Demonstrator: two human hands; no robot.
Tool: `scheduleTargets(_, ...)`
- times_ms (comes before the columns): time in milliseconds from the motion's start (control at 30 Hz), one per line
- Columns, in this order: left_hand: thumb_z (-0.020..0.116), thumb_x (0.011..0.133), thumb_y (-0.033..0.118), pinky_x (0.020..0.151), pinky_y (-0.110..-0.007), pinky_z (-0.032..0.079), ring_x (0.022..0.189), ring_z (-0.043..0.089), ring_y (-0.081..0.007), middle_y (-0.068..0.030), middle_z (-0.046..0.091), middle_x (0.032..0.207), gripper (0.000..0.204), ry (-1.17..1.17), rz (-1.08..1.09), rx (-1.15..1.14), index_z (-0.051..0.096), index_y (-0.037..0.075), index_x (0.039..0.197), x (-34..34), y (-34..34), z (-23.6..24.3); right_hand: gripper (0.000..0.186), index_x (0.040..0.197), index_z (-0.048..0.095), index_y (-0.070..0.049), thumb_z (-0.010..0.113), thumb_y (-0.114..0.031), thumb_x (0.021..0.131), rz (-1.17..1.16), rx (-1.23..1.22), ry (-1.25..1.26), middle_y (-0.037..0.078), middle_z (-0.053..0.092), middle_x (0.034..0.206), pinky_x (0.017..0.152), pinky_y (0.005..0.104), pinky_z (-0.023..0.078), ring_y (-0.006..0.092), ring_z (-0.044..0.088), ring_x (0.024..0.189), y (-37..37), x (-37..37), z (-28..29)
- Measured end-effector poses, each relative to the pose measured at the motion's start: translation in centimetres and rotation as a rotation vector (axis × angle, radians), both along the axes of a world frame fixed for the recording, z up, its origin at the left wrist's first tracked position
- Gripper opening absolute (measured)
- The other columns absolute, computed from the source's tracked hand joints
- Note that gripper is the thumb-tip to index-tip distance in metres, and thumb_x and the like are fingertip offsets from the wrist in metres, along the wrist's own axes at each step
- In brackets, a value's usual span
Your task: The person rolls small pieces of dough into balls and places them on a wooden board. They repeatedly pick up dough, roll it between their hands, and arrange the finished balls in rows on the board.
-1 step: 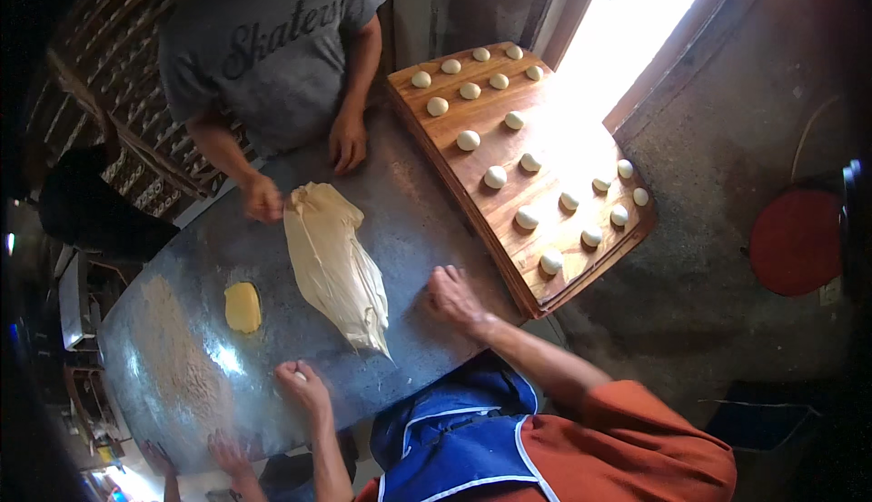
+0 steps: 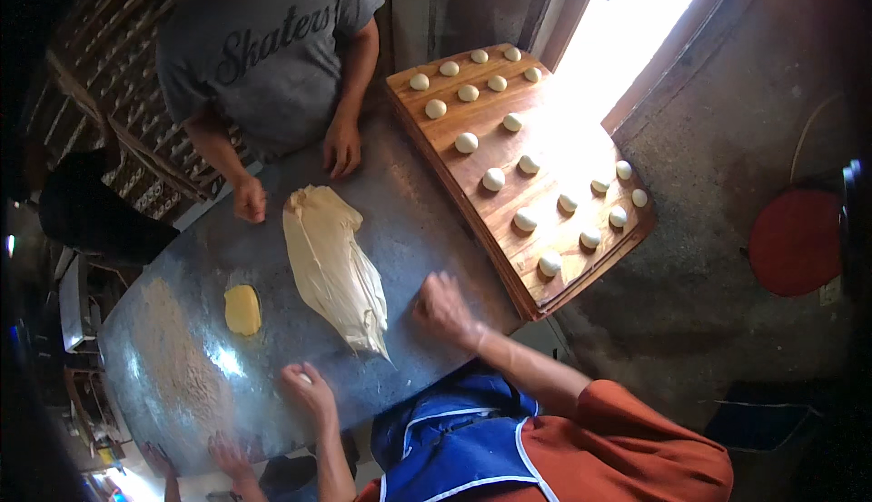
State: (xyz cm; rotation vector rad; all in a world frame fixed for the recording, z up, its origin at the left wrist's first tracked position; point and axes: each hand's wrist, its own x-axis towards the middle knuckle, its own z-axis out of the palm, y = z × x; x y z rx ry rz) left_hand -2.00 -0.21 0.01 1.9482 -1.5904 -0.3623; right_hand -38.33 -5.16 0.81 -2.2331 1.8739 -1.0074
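My left hand (image 2: pixel 311 393) is closed at the near side of the metal table (image 2: pixel 282 257). A small pale piece of dough (image 2: pixel 304 377) shows between its thumb and fingers. Farther right, my right hand (image 2: pixel 443 309) curls low against the tabletop, slightly blurred; whatever lies under its fingers is hidden. Between and beyond my hands lies a large, smooth cream-coloured mass of dough (image 2: pixel 336 266), with a ragged, stretched end toward me. A yellow lump (image 2: pixel 242 309), like butter or margarine, sits left of it.
Rounded dough balls (image 2: pixel 493 178) rest in several spots on stacked wooden boards (image 2: pixel 472 202) at the right. Flour (image 2: pixel 182 357) covers the table's left part. Across stands a co-worker in a grey shirt (image 2: pixel 282 57), both hands at the table. Another person's hands (image 2: pixel 232 455) are at the lower left.
My right hand has shifted slightly left and its fingers have curled in more. My left hand has moved only a little. The co-worker's fist has drawn slightly away from the big dough.
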Motion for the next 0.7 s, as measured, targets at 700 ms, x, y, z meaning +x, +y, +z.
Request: scheduleTargets(700,0.077,0.08,-0.007,0.097,-0.04,0.056,0.107,0.067,-0.0262,-0.0146,0.066,0.116,0.08,0.442,-1.402,-0.384,0.047,0.01,0.152,-50.6,-31.3,22.3,0.06,0.133,0.054,-0.006,0.085,-0.016,0.083,-0.149,-0.109,-0.512,0.014,0.065,0.093,0.072,0.0415,0.057,0.0313,0.067,0.08,-2.5,-22.6,18.9)
